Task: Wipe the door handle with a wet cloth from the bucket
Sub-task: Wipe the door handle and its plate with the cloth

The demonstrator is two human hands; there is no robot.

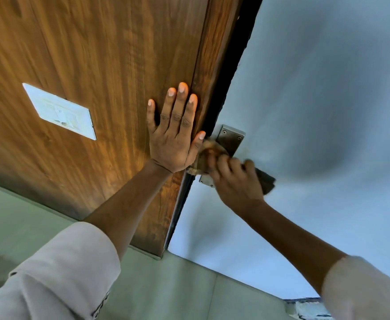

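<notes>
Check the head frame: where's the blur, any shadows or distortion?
Head view: motion blur smears the right hand and the cloth at the metal handle plate; left hand, flat on the wood panel, is sharp. Soft dark shadow on the grey door; wide-angle tilt skews edges.

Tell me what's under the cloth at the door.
The cloth, gripped by the right hand, lies over the middle of the metal handle plate; the plate's screwed ends show above and below. The lever itself is covered and unseen. The left hand presses flat on the wooden panel.
</notes>
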